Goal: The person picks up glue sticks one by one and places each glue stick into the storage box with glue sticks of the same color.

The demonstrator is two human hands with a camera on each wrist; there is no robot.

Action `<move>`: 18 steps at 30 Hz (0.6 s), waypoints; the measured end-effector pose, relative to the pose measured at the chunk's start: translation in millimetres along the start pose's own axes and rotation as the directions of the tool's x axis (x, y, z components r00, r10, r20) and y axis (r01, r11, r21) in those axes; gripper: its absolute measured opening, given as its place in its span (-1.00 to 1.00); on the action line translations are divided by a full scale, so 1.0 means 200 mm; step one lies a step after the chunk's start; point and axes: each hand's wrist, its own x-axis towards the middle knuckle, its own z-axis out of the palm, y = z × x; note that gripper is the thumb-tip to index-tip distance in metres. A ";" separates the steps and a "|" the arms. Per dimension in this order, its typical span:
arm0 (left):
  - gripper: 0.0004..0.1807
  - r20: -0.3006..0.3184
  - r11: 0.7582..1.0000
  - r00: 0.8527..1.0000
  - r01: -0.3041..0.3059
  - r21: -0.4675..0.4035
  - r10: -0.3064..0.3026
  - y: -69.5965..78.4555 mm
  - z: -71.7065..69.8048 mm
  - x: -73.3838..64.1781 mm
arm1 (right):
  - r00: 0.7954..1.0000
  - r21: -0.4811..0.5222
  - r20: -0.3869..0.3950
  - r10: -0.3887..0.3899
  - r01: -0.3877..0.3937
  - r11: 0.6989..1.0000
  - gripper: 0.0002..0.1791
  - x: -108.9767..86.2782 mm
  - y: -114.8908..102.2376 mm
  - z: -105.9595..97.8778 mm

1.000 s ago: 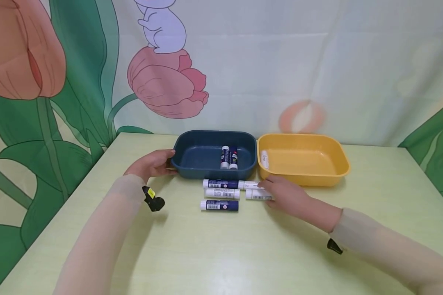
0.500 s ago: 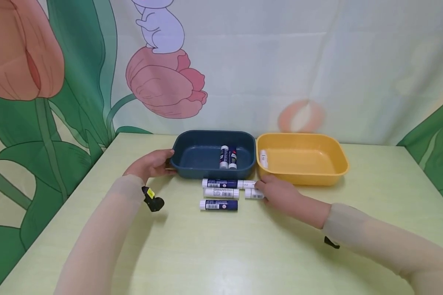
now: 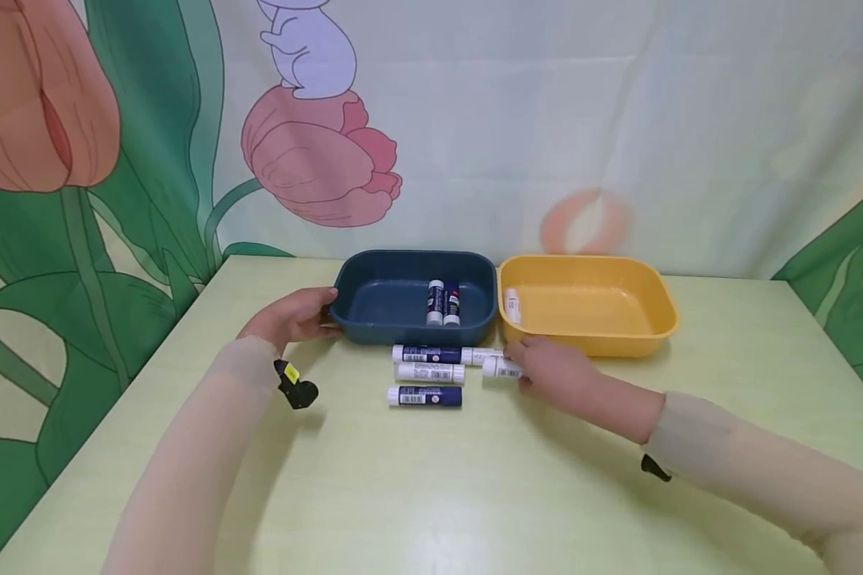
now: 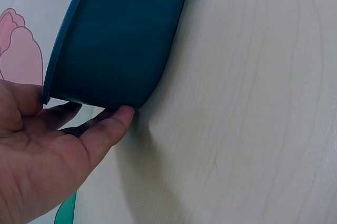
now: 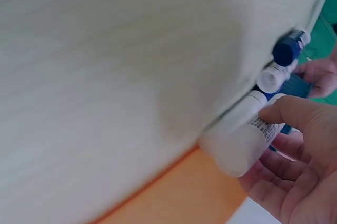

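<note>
My right hand pinches a white glue stick between thumb and fingers, just in front of the yellow bin. Another white glue stick lies right behind it, partly covered by that hand. At the far side, my left hand grips the left end of the dark blue bin, its thumb at the rim and fingers against the end wall. To the left of the held stick lie a navy glue stick, a white one and a nearer navy one.
Two navy glue sticks stand side by side in the blue bin. One white glue stick is at the yellow bin's left wall. The bins sit side by side near the table's back edge, before a printed curtain.
My right hand first slid left along the white glue stick, then drew back right, and the stick has shifted slightly up and right with it. The left hand stays at the blue bin.
</note>
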 end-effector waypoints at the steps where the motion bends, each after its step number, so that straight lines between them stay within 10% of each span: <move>1: -0.40 0.003 1.000 1.000 0.000 -0.003 0.000 0.00 0.00 0.00 | 1.000 0.013 0.006 0.004 -0.004 1.000 -0.61 -0.01 0.00 -0.01; 18: -0.40 0.003 1.000 1.000 0.017 -0.018 -0.017 0.01 -0.01 0.00 | 0.999 0.359 0.011 0.049 -0.050 0.932 -0.64 -0.07 0.15 -0.41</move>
